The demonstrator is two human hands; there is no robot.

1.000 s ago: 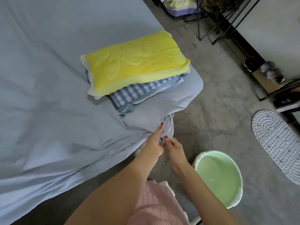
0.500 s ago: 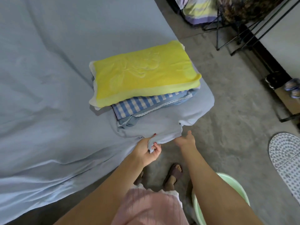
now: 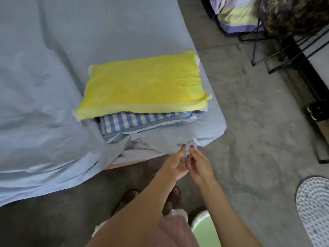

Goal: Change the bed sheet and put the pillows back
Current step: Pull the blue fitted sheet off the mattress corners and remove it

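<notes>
A light blue bed sheet [image 3: 53, 86] covers the bed and hangs wrinkled over its near edge. A yellow pillow [image 3: 142, 84] lies on a blue checked pillow [image 3: 138, 122] near the bed's right corner. My left hand [image 3: 175, 162] and my right hand [image 3: 198, 162] meet at the sheet's edge just below that corner. Each pinches the blue fabric between thumb and fingers. A strip of pinkish mattress edge shows under the lifted sheet.
A pale green basin [image 3: 204, 230] stands on the concrete floor by my feet. A dotted mat [image 3: 315, 207] lies at the right. A black metal rack [image 3: 277, 47] with bedding [image 3: 236, 15] stands at the back right.
My right hand has come back to the sheet's edge and joined the left hand, which shifted right along the edge. The view has moved closer to the corner.
</notes>
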